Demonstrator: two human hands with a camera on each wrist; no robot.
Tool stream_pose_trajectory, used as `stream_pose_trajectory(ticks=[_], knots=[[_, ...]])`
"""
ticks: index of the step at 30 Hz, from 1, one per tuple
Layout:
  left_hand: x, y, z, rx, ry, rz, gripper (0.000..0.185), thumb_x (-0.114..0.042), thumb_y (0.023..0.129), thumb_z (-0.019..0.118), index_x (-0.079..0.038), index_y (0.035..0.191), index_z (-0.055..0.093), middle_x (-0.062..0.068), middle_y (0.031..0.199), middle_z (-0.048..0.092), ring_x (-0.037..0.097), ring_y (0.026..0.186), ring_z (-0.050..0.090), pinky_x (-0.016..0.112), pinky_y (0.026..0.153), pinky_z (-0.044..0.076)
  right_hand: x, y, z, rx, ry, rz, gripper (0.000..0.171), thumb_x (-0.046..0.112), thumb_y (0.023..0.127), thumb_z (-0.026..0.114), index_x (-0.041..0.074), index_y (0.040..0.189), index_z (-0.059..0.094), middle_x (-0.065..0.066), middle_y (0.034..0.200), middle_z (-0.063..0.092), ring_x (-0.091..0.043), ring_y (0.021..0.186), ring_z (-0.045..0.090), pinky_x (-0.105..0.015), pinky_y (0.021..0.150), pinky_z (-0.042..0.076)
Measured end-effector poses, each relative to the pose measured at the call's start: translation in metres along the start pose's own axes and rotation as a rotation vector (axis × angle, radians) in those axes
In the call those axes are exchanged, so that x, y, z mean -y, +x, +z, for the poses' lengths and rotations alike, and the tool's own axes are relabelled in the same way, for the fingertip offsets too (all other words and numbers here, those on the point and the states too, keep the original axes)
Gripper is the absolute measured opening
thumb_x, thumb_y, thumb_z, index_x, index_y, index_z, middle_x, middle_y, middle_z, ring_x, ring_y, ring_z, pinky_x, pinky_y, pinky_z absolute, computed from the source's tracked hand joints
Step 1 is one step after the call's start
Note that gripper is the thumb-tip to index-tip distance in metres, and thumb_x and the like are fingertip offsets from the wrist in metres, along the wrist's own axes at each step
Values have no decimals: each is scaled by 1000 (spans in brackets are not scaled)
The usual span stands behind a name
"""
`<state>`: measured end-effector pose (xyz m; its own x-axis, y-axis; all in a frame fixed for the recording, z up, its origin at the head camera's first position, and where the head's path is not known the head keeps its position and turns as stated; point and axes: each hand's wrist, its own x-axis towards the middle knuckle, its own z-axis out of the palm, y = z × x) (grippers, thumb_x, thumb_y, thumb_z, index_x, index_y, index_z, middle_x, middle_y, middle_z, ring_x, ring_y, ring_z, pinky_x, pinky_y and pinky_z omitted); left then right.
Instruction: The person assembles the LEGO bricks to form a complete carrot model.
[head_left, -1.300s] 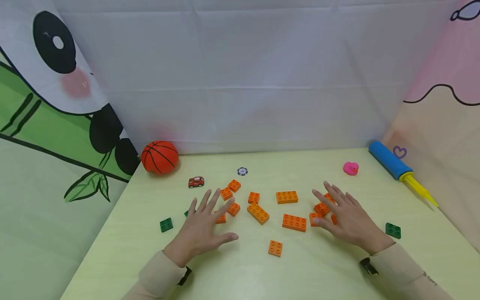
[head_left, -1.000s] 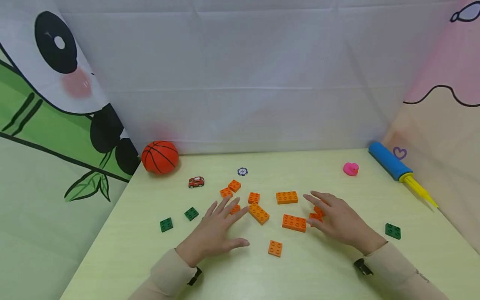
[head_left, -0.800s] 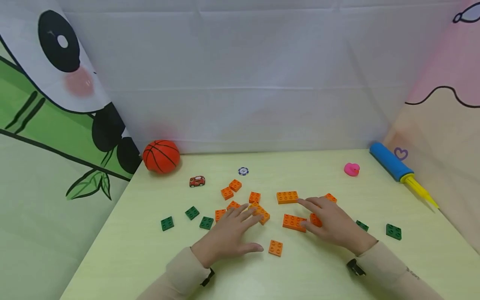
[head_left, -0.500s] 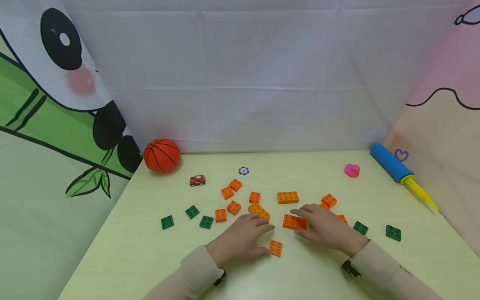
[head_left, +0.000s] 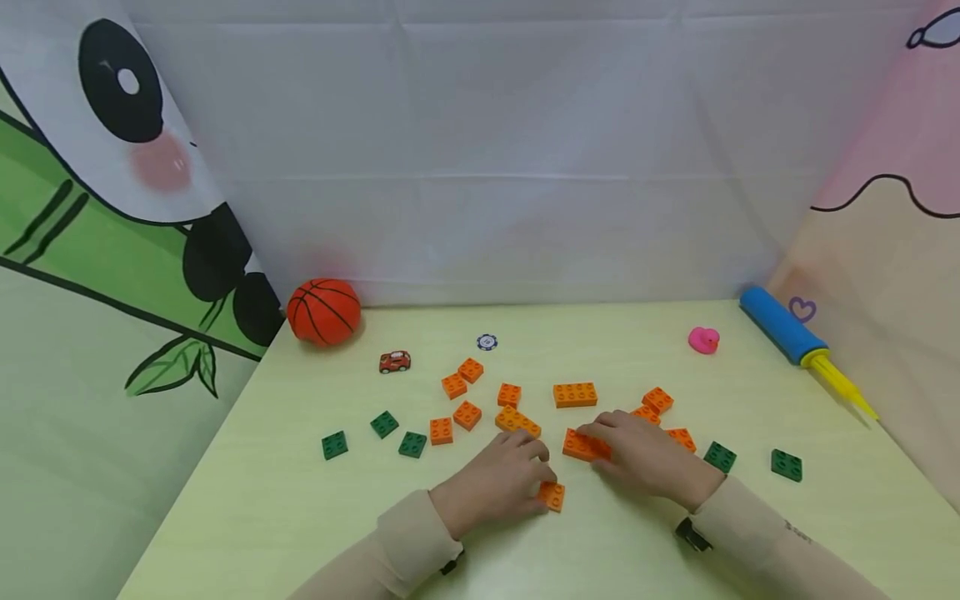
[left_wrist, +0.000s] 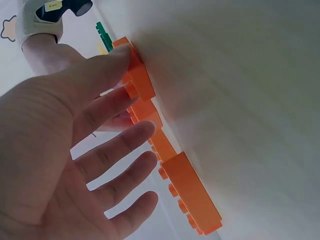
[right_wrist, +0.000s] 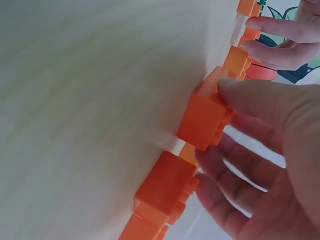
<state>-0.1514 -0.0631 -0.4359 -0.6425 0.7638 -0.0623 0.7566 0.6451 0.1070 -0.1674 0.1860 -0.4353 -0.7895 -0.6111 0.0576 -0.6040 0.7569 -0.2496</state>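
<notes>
Several orange bricks lie scattered on the pale green table (head_left: 300, 517). My left hand (head_left: 498, 483) is at the near middle. Its thumb and index finger pinch a small square orange brick (head_left: 553, 497) that rests on the table. The left wrist view shows that small brick (left_wrist: 140, 82) under the thumb of my left hand (left_wrist: 60, 165), with the other fingers loosely spread. My right hand (head_left: 645, 458) lies just to the right. Its thumb and fingers grip the right end of a long orange brick (head_left: 579, 446). In the right wrist view the thumb of my right hand (right_wrist: 280, 150) lies on that brick (right_wrist: 202, 117).
Green bricks lie at the left (head_left: 334, 444) and right (head_left: 786, 464). Further back are a basketball (head_left: 324, 311), a red toy car (head_left: 394, 361), a blue chip (head_left: 487, 342), a pink duck (head_left: 703, 339) and a blue and yellow pump (head_left: 795, 337). Cloth walls close in three sides.
Both hands drew in from the outer bricks towards the near middle, uncovering green and orange bricks. Their spread fingers have curled, the left onto the small brick, the right onto the long one.
</notes>
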Motion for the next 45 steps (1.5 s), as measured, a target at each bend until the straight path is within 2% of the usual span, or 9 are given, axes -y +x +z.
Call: stream_pose_trajectory(ticks=[4,8,14,23,28,32,35,40,45], knots=[[-3,3,1,11,23,-6,29,-46,89,73,-28,111,75,-8,112,64,16,109,51,33,96,44,2,-2,2,7,19,-22,35,23,89,75,14,123,69,1,110,66,-18,97,62,-37,84,56],[-5,6,-1,27,22,-29,27,-44,89,73,-23,107,75,-8,94,61,12,88,49,27,80,45,5,-4,0,10,45,-33,35,25,90,74,16,124,69,3,112,65,-17,101,61,-37,87,55],[-3,8,-3,52,-77,-71,31,-45,88,74,-19,105,74,-10,82,57,6,68,48,21,64,43,12,-8,-5,-7,62,-58,37,24,90,74,17,126,67,3,117,64,-18,108,60,-39,91,55],[4,-4,-5,71,-142,-159,37,-48,87,74,-20,111,74,-7,104,68,8,89,60,26,86,52,25,-9,-2,-19,89,-105,36,27,92,73,18,126,68,6,115,64,-14,106,60,-37,91,54],[7,-9,-5,68,-163,-199,46,-51,86,74,-17,116,72,-4,108,69,12,95,63,29,89,53,36,-8,2,-23,105,-152,37,24,91,73,18,127,69,7,115,63,-13,106,59,-32,90,54],[5,-10,-4,51,-217,-192,46,-51,87,73,-16,117,71,-5,106,69,10,92,61,28,88,53,43,-7,4,-11,121,-186,37,24,92,73,19,128,69,8,115,64,-12,106,59,-31,91,53],[4,-9,-4,34,-246,-161,39,-47,88,73,-16,113,71,-9,96,65,6,82,56,24,80,52,45,-6,5,-10,122,-200,35,25,92,73,19,126,70,7,116,65,-12,107,59,-32,92,53],[3,-9,-6,22,-250,-139,32,-44,89,73,-17,107,72,-11,86,60,4,72,51,20,70,48,44,-4,5,-8,124,-212,33,27,92,73,19,124,71,6,116,67,-12,108,60,-31,92,54],[3,-9,-9,32,-247,-130,30,-43,90,73,-19,106,73,-12,83,58,5,70,50,19,67,46,42,-3,6,5,144,-224,35,26,92,74,20,125,71,7,117,67,-11,108,60,-31,93,53]])
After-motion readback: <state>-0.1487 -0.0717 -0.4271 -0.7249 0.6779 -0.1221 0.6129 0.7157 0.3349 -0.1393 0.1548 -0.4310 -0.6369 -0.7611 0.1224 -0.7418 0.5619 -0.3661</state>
